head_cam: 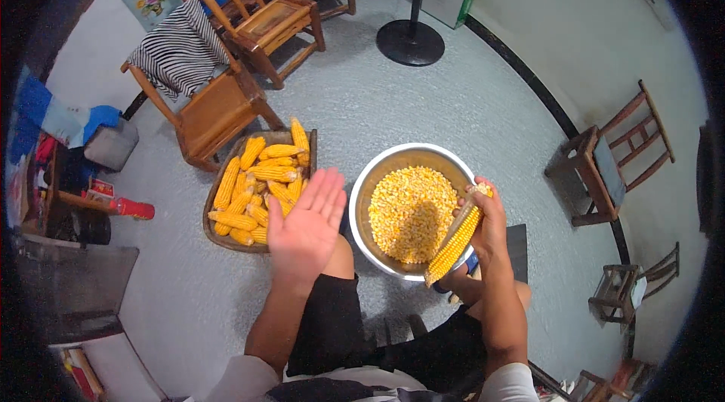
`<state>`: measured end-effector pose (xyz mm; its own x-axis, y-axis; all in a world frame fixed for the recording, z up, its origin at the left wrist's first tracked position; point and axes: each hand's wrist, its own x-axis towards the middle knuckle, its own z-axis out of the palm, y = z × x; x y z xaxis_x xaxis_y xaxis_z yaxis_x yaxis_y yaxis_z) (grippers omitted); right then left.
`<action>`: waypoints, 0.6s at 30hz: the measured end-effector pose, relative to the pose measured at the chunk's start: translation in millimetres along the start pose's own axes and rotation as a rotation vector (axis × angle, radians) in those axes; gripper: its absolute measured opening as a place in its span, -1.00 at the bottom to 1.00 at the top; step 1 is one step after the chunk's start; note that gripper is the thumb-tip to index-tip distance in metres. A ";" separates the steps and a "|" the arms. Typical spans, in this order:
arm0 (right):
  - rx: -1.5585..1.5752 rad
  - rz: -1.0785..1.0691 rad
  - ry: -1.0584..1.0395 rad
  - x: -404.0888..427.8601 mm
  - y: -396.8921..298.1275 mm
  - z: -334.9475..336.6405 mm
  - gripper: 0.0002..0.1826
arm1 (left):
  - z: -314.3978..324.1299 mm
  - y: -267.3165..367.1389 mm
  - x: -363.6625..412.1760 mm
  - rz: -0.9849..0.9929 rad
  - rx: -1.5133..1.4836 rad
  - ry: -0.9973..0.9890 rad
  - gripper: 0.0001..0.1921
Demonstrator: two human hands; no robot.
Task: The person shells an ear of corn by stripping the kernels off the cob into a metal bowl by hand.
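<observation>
My right hand (488,221) grips a dried corn cob (457,240) over the right rim of a stainless steel basin (362,181). Most of the cob carries yellow kernels, while a pale strip along its left side is bare. Loose corn kernels (405,198) lie heaped in the basin, under a hand-shaped shadow. Palm up and empty, my left hand (308,226) is held between the basin and a shallow basket (212,232), its fingers a little apart. Several whole dried corn cobs (243,198) fill the basket, partly hidden by that hand.
A wooden chair (221,102) with a striped cloth (178,45) stands right behind the basket. Beyond the basin is the round black base of a stand fan (410,42). Another wooden chair (609,170) stands by the right wall. A red bottle (135,208) is at the left.
</observation>
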<state>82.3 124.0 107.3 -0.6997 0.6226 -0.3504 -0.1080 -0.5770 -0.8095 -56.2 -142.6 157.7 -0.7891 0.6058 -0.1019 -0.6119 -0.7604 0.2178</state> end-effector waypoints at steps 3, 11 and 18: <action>-0.004 -0.013 -0.011 -0.6 -2.4 -0.2 -0.60 | 4.8 -10.8 4.2 -0.049 0.015 -0.038 -0.16; 0.000 0.000 -0.050 0.2 -1.2 3.1 -0.59 | 24.5 -48.6 32.4 -0.268 -0.148 -0.033 -0.14; 0.090 0.002 -0.098 0.6 -1.5 5.4 -0.64 | -7.6 -98.2 79.6 -0.492 0.068 -0.091 -0.15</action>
<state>78.3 122.3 110.8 -0.7650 0.5694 -0.3010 -0.1662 -0.6261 -0.7618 -59.4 -21.4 120.9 -0.3984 0.9087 -0.1242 -0.9027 -0.3646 0.2284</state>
